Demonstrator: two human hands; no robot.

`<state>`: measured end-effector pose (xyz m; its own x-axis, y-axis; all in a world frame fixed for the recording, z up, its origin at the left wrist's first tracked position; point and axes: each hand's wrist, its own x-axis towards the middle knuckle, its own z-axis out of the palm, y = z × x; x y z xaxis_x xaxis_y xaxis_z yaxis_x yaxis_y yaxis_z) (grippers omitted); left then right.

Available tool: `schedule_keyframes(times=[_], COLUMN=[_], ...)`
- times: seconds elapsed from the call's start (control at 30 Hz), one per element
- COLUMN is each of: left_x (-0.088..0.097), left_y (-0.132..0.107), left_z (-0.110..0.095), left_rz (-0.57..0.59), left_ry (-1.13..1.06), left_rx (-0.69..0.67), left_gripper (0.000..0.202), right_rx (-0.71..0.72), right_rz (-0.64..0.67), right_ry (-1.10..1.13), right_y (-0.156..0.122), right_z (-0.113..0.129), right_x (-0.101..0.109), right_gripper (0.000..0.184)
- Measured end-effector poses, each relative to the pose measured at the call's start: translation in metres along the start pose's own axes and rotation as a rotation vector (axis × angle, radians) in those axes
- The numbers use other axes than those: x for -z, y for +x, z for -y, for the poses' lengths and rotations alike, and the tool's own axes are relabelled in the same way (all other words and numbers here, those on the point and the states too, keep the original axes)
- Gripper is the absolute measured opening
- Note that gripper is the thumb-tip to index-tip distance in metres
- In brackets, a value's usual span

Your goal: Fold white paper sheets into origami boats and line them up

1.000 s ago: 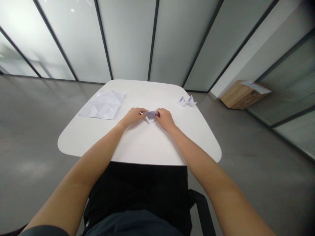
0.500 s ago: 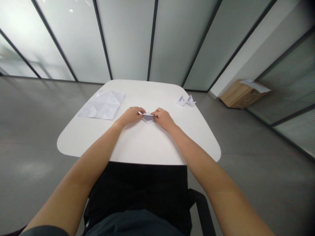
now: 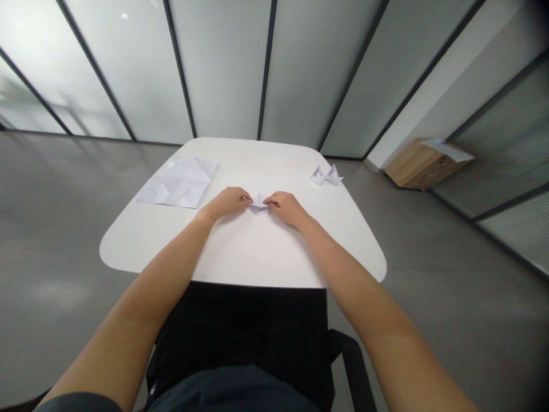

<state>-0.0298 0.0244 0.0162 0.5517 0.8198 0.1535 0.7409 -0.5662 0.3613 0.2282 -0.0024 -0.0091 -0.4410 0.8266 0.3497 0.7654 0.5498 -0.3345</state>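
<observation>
A small folded piece of white paper [image 3: 259, 204] lies in the middle of the white table [image 3: 240, 252]. My left hand [image 3: 227, 202] pinches its left end, fingers closed on the fold. My right hand [image 3: 285, 207] pinches its right end in the same way. Both hands rest low on the tabletop, and only a small triangle of the paper shows between them.
A creased, unfolded white sheet [image 3: 180, 183] lies at the table's far left. A finished small paper figure [image 3: 326, 175] sits near the far right edge. A wooden box [image 3: 420, 166] stands on the grey floor to the right. Glass partition walls stand behind the table.
The folded paper has been pressed smaller and flatter between my hands. My fingertips have moved closer together over it. The sheet and paper figure have not moved.
</observation>
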Motion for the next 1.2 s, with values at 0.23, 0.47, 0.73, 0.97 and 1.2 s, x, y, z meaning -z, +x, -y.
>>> schedule_keyframes(times=[0.23, 0.47, 0.73, 0.97, 1.2], left_x=[-0.005, -0.013, -0.008, -0.011, -0.014], left_y=[0.004, 0.007, 0.002, 0.004, 0.007], left_z=[-0.001, 0.006, -0.003, 0.001, 0.002], left_rz=[-0.038, -0.082, -0.049, -0.061, -0.081], left_ry=[0.018, 0.042, 0.068, 0.075, 0.093], left_rx=[0.001, -0.034, -0.047, -0.070, -0.057], left_gripper=[0.024, 0.022, 0.031, 0.019, 0.026], right_rx=[-0.035, -0.031, -0.052, -0.049, -0.098], right_rz=[-0.016, 0.011, 0.015, 0.002, -0.024], right_ry=[-0.002, -0.018, -0.027, -0.008, 0.067], right_y=[0.002, 0.002, 0.001, 0.002, 0.003], right_z=[0.002, 0.005, 0.012, 0.005, -0.003], right_x=[-0.003, -0.006, -0.006, -0.009, -0.010], right_gripper=[0.023, 0.024, 0.037, 0.040, 0.054])
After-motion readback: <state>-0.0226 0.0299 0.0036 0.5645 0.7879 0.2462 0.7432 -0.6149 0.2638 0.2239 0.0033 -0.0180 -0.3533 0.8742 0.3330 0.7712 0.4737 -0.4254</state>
